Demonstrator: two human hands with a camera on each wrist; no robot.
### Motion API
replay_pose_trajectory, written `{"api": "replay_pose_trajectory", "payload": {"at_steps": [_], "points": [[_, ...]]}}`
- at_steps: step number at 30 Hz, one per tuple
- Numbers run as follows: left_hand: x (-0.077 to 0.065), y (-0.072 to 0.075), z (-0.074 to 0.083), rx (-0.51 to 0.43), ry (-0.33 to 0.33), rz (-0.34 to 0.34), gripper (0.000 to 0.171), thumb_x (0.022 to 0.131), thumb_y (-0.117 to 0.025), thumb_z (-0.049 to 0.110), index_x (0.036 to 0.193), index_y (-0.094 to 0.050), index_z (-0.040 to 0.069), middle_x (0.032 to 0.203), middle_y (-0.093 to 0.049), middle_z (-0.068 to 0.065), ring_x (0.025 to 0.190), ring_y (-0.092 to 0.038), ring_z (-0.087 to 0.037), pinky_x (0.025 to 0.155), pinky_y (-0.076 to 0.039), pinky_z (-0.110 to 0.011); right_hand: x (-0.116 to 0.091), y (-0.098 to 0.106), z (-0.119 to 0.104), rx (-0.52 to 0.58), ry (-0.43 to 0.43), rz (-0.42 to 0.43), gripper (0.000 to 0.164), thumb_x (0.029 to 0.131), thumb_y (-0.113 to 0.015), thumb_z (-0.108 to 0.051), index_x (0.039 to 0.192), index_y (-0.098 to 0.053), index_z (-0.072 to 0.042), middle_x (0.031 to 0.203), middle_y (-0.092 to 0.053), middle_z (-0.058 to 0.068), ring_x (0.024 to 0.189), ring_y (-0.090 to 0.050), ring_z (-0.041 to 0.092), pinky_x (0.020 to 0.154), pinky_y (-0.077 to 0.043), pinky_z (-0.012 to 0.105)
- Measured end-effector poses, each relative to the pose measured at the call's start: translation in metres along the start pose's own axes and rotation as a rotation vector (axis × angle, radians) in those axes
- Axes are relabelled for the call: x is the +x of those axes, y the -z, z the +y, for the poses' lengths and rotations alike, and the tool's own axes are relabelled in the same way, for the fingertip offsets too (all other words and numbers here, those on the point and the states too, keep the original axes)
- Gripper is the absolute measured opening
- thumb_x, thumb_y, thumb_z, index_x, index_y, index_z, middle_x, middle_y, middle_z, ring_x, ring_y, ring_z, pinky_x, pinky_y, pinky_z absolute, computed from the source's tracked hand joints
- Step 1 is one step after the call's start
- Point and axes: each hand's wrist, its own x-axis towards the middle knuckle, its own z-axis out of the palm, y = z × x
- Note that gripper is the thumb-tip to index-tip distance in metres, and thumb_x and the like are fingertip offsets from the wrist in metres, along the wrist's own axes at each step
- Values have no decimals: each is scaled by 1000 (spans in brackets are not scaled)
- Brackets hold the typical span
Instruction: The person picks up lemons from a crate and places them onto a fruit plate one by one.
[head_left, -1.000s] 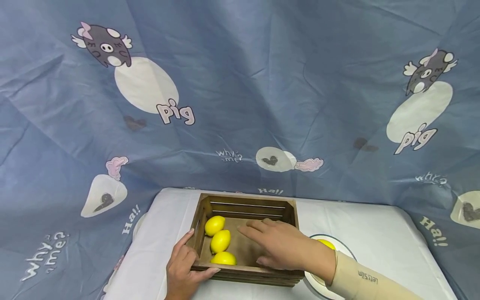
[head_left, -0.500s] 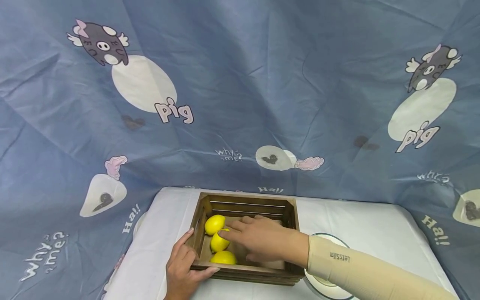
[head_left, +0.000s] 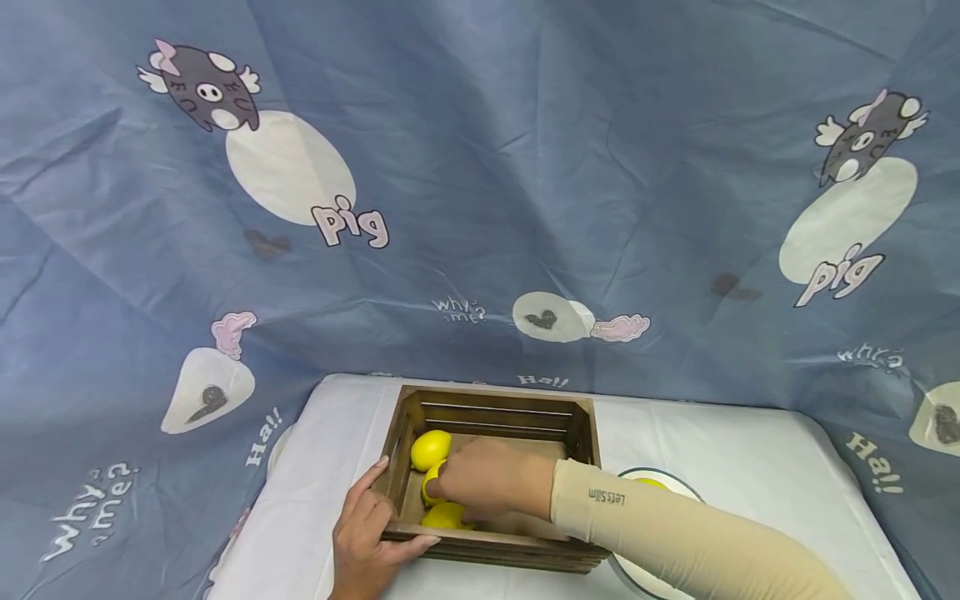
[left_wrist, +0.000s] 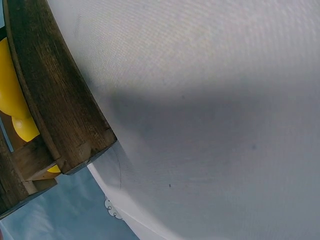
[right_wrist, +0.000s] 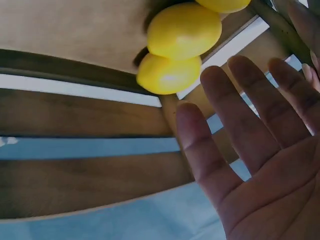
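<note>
A brown slatted wooden crate (head_left: 517,552) sits on the white-covered table, with three yellow lemons lined up along its left side: a far lemon (head_left: 431,450), a partly covered middle lemon (head_left: 431,489) and a near lemon (head_left: 444,517). My left hand (head_left: 363,533) grips the crate's front left corner, its thumb along the front rim. Inside the crate, my right hand (head_left: 483,479) is right at the middle and near lemons, its fingers pointing down and blurred. The right wrist view shows its fingers (right_wrist: 240,115) extended beside the lemons, with nothing in the palm.
Right of the crate stands a white dish (head_left: 686,486) with a dark rim, partly covered by my right sleeve (head_left: 660,525); a bit of yellow fruit (head_left: 651,482) shows in it. Blue printed fabric (head_left: 480,208) hangs behind the table (head_left: 757,467).
My right hand has moved left across the crate to the lemons, its fingers now turned downward. My left hand has stayed on the crate's corner.
</note>
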Motion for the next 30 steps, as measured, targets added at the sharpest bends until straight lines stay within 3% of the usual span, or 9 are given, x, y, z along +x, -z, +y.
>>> {"api": "replay_pose_trajectory", "payload": {"at_steps": [3, 9, 20, 24, 30], "points": [[0, -1, 0, 1, -12, 3, 70, 87, -73, 68, 64, -41, 10, 68, -42, -3, 106, -68, -48, 115, -48, -29, 9, -3, -5, 53, -4, -43, 33, 88, -86, -37, 118, -71, -37, 88, -66, -18, 60, -49, 3, 54, -52, 21], [0, 0, 0, 2, -20, 0, 71, 87, -73, 68, 63, -37, 11, 67, -42, -3, 107, -68, -47, 116, -47, -28, 22, -12, -10, 178, -14, -71, 39, 89, -85, -22, 123, -71, -36, 106, -67, -18, 71, -55, 4, 63, -56, 24], [-1, 2, -3, -2, -22, -9, 70, 87, -74, 67, 64, -38, 11, 68, -39, -1, 109, -68, -47, 115, -48, -31, 36, -22, -4, 396, 2, -173, 42, 90, -81, -12, 126, -73, -32, 112, -68, -20, 87, -58, -3, 70, -53, 17], [-1, 2, -4, -14, -26, -1, 70, 86, -75, 66, 64, -38, 11, 68, -39, -1, 108, -68, -48, 114, -49, -31, 38, -29, -6, 405, -11, -203, 39, 92, -79, -13, 125, -75, -34, 115, -66, -21, 94, -57, -4, 77, -56, 20], [-2, 2, -5, -26, -12, -11, 69, 85, -76, 66, 65, -39, 12, 69, -39, 0, 111, -67, -47, 114, -50, -32, 42, -46, -10, 383, -4, -200, 34, 94, -78, -16, 124, -74, -33, 100, -64, -17, 84, -55, -2, 72, -56, 21]]}}
